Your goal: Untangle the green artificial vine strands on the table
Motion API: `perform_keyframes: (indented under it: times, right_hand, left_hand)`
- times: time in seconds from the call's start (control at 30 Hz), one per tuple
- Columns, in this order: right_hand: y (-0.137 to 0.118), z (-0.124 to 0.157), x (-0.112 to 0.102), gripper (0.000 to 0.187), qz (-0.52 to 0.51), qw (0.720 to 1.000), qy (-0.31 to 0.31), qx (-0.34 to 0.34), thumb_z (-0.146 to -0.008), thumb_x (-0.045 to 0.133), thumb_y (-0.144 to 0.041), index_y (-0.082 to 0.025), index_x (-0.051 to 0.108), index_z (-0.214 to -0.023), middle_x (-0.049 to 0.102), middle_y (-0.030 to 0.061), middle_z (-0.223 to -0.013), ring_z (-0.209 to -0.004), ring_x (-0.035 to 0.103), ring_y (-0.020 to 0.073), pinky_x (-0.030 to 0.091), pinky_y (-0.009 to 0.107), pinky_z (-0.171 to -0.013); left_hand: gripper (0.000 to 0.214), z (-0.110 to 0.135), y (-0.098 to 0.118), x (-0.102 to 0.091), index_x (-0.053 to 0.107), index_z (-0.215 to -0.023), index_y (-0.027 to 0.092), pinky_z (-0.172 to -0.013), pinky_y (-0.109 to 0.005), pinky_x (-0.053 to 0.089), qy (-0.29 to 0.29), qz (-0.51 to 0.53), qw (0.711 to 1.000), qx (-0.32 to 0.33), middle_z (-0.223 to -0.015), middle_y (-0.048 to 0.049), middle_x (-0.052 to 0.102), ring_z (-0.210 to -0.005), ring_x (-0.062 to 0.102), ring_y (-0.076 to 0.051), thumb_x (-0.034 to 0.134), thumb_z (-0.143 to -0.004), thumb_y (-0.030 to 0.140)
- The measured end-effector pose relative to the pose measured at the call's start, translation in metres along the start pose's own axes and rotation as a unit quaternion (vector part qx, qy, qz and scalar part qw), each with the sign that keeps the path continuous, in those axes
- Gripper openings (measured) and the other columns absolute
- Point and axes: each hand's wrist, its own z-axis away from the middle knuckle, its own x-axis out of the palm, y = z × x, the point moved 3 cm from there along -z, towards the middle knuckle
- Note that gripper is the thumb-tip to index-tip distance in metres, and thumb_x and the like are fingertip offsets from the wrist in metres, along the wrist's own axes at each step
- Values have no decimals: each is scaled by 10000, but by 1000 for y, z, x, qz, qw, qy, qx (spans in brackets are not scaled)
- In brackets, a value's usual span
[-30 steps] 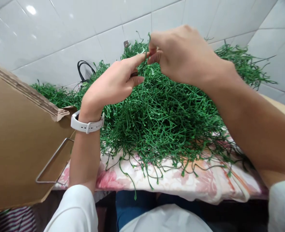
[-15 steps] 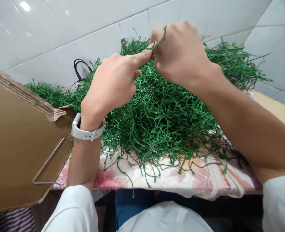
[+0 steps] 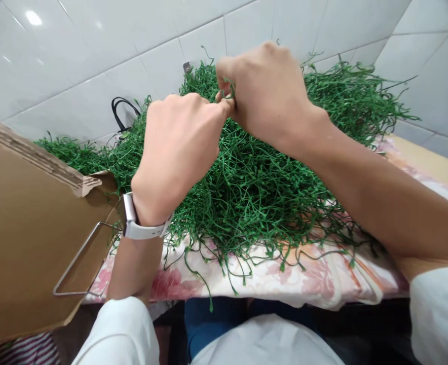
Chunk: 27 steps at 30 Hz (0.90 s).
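no readable words, no legible numbers, labels or signs

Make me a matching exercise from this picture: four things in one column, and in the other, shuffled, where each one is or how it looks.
Things:
1. Watch
2. Stems
3. Cardboard
4. Cloth

Places and looks:
A. Brown, at the left edge of the picture
B. White with a pink flower print, beneath the tangled heap
C. White-strapped, worn on the left arm
D. Green and thin, piled up in front of the tiled wall

Right pairs: 1-C, 2-D, 3-A, 4-B
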Motion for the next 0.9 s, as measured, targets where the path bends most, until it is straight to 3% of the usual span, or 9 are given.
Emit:
perform_keyframes:
  times: [0.1, 0.2, 0.33, 0.4, 0.47, 0.6, 0.73, 0.83, 0.9]
  right_hand:
    - [15, -7, -1, 135, 54, 997, -12, 47, -875, 579, -58, -186, 610, -906, 611, 87, -830, -650, 431, 164, 191, 338, -605]
    - [57, -21, 7, 129, 78, 994, 9, 81, -849, 617, -37, -165, 634, -847, 589, 42, -733, -589, 199, 113, 193, 330, -613]
    - [88, -31, 12, 105, -3, 997, 65, 31, -839, 710, -143, -182, 648, -764, 567, 8, -638, -598, 332, 112, 234, 312, -626]
    - [82, -29, 6, 74, -77, 994, 77, 23, -806, 751, -166, -187, 681, -797, 607, 10, -692, -637, 430, 116, 290, 295, -643]
    - [70, -25, 1, 67, -140, 989, 37, 31, -789, 771, -184, -190, 711, -819, 592, -5, -691, -644, 468, 113, 323, 284, -635]
    - [49, -17, -7, 100, -206, 977, -64, 2, -886, 689, -261, -190, 713, -821, 439, -50, -572, -565, 357, 95, 250, 295, -569]
    - [51, -16, -7, 408, -209, 975, -73, -14, -1028, 507, -364, -185, 649, -691, 362, -42, -521, -537, 325, 100, 235, 319, -593]
    - [54, -18, -4, 446, -265, 963, -36, -25, -1052, 497, -434, -175, 679, -738, 528, 6, -617, -608, 466, 117, 336, 300, -637]
    - [50, -18, -5, 447, -344, 936, -6, -74, -1039, 513, -515, -180, 682, -797, 581, 23, -716, -652, 499, 120, 371, 289, -641]
  left_hand:
    - [505, 9, 15, -10, 722, -1289, 271, -650, -364, 359, -4, 14, 1000, 24, -657, -59, 522, -624, 529, -240, 422, -926, 90]
    - [607, 15, 31, -20, 583, -1475, 345, -630, -336, 321, -9, 56, 996, 67, -660, -31, 501, -599, 517, -212, 382, -968, 77]
    - [484, 8, 25, -20, 579, -1448, 302, -673, -340, 420, 33, 221, 970, 91, -826, -52, 644, -735, 594, -225, 471, -1000, 156]
    - [386, 1, 10, -12, 629, -1356, 265, -702, -323, 474, 52, 338, 937, 67, -826, -36, 648, -757, 608, -206, 605, -973, 218]
    - [328, -4, -6, -1, 651, -1269, 223, -687, -303, 502, 54, 426, 903, 35, -804, -26, 630, -752, 614, -190, 682, -944, 258]
    - [296, -7, -24, 14, 639, -1201, 223, -664, -275, 545, 37, 524, 850, 26, -878, -43, 627, -764, 634, -163, 720, -936, 328]
    - [249, -7, -28, 15, 674, -1150, 249, -658, -260, 561, 66, 534, 842, 39, -1065, -76, 649, -831, 670, -160, 717, -940, 376]
    - [291, -7, -30, 14, 678, -1197, 266, -656, -249, 561, 79, 533, 842, 14, -1215, -88, 656, -739, 628, -113, 729, -929, 370]
    - [338, -7, -32, 14, 667, -1246, 278, -673, -251, 570, 83, 536, 840, -4, -1291, -103, 649, -687, 578, -93, 729, -926, 367]
